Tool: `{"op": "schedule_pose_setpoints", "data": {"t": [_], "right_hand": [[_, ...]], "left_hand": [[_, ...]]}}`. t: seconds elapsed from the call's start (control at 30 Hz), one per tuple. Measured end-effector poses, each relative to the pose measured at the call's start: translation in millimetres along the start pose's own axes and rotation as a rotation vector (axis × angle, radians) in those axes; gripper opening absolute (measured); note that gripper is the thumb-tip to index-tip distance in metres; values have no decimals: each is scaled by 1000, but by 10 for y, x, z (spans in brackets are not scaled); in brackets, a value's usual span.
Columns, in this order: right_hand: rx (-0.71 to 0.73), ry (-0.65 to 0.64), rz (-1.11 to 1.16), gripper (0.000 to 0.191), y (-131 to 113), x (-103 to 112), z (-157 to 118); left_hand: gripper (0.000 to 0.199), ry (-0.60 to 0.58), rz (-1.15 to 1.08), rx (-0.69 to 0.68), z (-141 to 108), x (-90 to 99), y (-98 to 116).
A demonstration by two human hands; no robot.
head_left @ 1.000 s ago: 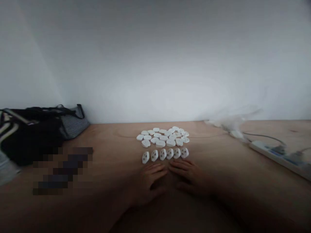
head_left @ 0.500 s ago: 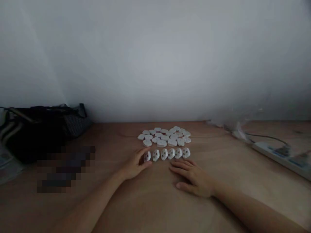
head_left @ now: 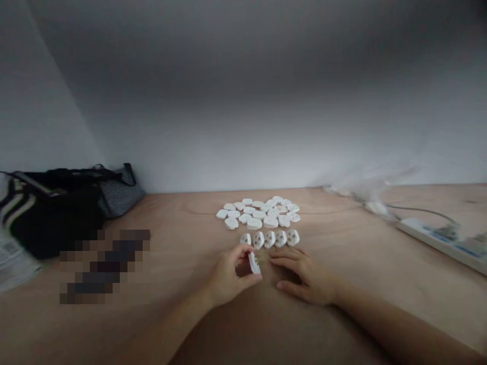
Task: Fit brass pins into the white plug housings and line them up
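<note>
Between the thumb and fingers of my left hand (head_left: 238,271) is a white plug adapter (head_left: 254,263), tipped on its side with its metal pins facing right. My right hand (head_left: 300,274) rests on the table with the fingers spread and nothing in them. Just beyond both hands stands a row of several white plug adapters (head_left: 270,240), their holes facing me. The leftmost one is partly hidden behind my left fingers. Farther back lies a loose group of white adapter pieces (head_left: 254,223), mostly flat.
The wooden table (head_left: 182,228) meets a pale wall. At the left are a black bag (head_left: 57,213), a striped pouch (head_left: 119,192) and a blurred-out dark object (head_left: 106,266). A power strip (head_left: 437,241) with a cable and clear plastic wrapping (head_left: 365,195) lie at the right.
My left hand has taken the leftmost adapter out of the row and brought it right and closer to me. The right hand has hardly moved.
</note>
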State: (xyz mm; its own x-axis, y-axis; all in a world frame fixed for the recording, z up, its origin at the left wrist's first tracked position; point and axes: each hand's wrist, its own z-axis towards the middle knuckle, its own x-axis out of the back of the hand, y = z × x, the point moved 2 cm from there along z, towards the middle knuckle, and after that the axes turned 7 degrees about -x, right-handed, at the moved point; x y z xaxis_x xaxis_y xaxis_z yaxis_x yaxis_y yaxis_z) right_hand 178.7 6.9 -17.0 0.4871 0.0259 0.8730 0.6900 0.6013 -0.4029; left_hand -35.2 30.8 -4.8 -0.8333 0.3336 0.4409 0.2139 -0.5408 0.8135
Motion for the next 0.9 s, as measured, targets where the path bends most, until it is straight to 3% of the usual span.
{"op": "schedule_pose_setpoints", "data": {"t": [0.17, 0.33, 0.47, 0.63, 0.77, 0.9], "right_hand": [[-31, 100, 76, 50, 30, -34, -7], [-4, 140, 93, 58, -21, 10, -13], [98, 132, 60, 56, -71, 31, -16], [97, 147, 55, 56, -71, 28, -22], [66, 145, 87, 55, -45, 13, -37], [35, 109, 107, 50, -13, -3, -47]], "left_hand": [[41, 20, -125, 21, 39, -203, -33], [44, 4, -175, 24, 60, -200, -70], [46, -6, -148, 10, 69, -193, -53], [45, -22, -119, 11, 47, -192, -26], [47, 117, 29, -34, 44, -103, -15], [39, 281, -30, -57, 88, 137, -98]]}}
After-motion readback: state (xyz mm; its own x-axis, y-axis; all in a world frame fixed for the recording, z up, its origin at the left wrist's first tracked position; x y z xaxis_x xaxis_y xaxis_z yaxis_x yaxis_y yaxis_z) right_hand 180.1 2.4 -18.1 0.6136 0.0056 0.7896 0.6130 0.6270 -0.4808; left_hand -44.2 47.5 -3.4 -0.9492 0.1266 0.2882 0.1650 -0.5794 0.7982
